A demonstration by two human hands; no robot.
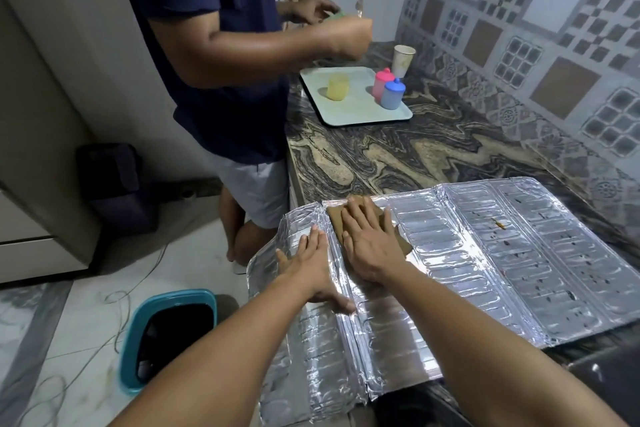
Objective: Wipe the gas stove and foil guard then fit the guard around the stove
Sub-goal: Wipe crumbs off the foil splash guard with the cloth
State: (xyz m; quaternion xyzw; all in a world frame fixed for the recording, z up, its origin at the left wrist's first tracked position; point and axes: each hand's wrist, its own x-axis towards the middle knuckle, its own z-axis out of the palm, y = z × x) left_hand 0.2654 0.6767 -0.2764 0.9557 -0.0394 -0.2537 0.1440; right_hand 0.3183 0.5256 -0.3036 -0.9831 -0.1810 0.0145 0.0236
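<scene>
my right hand [370, 246] presses flat on the brown cloth [349, 218] atop the foil guard [485, 253]. my left hand [311, 263], at nine o'clock of it, lies flat with straight fingers on the foil, gripping nothing.

The foil guard [485, 253] is shiny silver with little dark spots. On it lies a brown cloth [367, 222]. Past the guard, the table [398, 152] has swirly black and tan marks.

right hand [369, 246] presses brown cloth [398, 236] on foil guard [485, 253]
</scene>
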